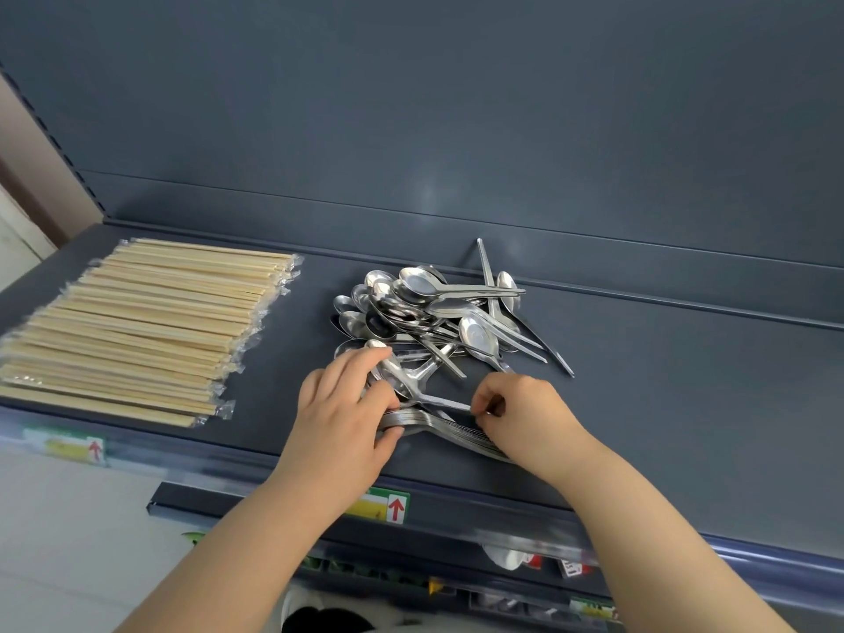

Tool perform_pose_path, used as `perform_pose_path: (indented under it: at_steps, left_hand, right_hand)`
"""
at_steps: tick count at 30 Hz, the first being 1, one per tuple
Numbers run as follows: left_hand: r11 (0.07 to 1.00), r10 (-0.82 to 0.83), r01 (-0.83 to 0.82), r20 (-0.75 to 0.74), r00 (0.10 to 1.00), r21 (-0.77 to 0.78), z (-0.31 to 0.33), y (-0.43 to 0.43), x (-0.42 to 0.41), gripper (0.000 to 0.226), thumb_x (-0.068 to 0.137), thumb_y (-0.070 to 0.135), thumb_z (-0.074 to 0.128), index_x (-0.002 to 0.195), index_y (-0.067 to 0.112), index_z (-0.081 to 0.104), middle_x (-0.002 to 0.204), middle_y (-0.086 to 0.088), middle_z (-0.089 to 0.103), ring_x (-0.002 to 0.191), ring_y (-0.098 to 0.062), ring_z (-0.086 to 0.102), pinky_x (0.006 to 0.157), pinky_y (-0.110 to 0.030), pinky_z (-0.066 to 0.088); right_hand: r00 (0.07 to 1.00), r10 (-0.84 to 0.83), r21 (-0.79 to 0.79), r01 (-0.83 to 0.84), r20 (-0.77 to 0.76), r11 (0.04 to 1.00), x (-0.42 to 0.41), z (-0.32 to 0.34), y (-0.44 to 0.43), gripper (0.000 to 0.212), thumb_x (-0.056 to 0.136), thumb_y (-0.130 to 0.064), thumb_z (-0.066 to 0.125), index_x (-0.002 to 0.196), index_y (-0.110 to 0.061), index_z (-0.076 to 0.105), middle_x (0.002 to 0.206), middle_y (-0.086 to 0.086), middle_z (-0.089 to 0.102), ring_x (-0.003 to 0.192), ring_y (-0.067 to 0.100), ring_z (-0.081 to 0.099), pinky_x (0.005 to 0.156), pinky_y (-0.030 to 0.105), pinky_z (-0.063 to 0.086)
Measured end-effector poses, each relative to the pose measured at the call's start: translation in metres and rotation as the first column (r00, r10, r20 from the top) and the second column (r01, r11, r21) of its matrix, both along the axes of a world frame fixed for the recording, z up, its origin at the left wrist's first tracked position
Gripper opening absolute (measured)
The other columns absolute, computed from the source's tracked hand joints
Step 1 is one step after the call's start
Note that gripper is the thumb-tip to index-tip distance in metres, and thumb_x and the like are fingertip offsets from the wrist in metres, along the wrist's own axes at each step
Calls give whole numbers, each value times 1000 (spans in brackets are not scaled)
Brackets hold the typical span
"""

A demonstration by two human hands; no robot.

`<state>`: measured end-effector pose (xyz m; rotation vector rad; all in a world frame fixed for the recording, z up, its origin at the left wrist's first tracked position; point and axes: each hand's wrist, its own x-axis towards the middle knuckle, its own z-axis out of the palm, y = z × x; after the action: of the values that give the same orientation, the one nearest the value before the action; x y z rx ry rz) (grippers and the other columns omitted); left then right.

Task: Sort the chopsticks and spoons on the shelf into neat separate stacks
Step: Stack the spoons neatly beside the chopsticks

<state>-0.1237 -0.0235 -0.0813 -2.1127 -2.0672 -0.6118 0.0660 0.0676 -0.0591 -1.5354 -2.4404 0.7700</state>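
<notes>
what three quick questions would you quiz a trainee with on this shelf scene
1. True or false: the wrapped chopsticks lie right of the loose spoon pile.
2. What does the left hand grip? A) the nested spoon stack B) a chopstick C) nothing
3. Fill in: the right hand pinches the top spoon by its ____.

Key: 1 false; 2 A; 3 handle.

Pale wooden chopsticks in clear sleeves (137,331) lie neatly layered at left. Shiny steel spoons (434,312) sit jumbled at centre, a nested stack (440,428) just below.
</notes>
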Motion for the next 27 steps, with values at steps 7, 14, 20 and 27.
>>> perform_pose_path:
  at_steps: [7,14,20,27]
  left_hand:
    - [996,-86,86,-8,996,-7,3,-1,-1,30,62,20,81,76,22,55,135,-1,50,129,-21,39,97,-37,27]
    - [998,-61,61,12,998,-2,2,-4,-1,48,55,20,88,82,21,49,91,7,65,88,-15,60,88,-28,27]
    - [994,-65,67,-29,997,83,2,-5,-1,48,63,14,83,101,19,55,88,6,65,81,-17,61,81,-28,30]
    - [994,-106,106,-27,994,-7,5,-4,-4,46,59,16,86,99,19,62,93,5,63,84,-18,61,71,-34,51]
  right_hand:
    - [987,-37,-118,19,-154,993,1,5,0,33,76,0,66,78,-31,55,73,-14,56,64,0,50,59,9,39]
    - [972,148,-26,-156,-184,987,6,2,-14,28,81,3,55,95,-19,67,83,-14,55,72,-2,52,67,3,38]
    - [957,202,95,-186,-206,978,4,-5,-17,11,89,-17,57,92,-22,66,88,-11,62,79,6,56,74,21,47]
    - [922,387,489,-347,21,800,-34,0,19,42,70,10,63,102,-15,70,104,3,67,90,31,58,81,41,50]
